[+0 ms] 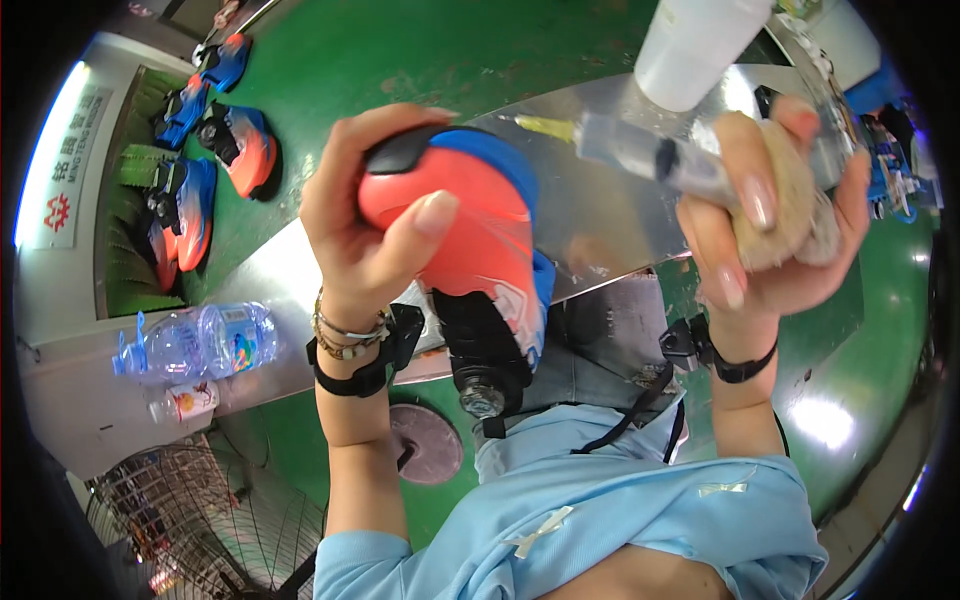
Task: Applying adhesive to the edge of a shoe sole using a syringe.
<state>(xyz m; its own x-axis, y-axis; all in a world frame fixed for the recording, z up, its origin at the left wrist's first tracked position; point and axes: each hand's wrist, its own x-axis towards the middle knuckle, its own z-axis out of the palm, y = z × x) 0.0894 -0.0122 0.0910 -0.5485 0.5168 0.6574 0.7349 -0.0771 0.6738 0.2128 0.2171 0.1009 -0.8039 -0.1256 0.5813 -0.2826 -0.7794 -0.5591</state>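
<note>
My left hand (345,225) is wrapped round the toe end of an orange-red and blue sports shoe (477,215). Its thumb presses on the upper. The shoe's black collar points down toward my lap. On the right, my right hand (745,275) is closed round a clear syringe (625,148) with a yellow tip, which points left toward the shoe without touching it. A pale, fuzzy wad (778,195) is tucked in the same hand against the palm. Part of the syringe's rear end is hidden by the fingers.
Beneath my hands lies a metal tabletop (585,245), with a white container (690,50) at its far side. Several similar shoes (240,150) stand at the far left beside a green conveyor (140,270). Plastic bottles (205,340) lie at left, near a wire fan (210,510).
</note>
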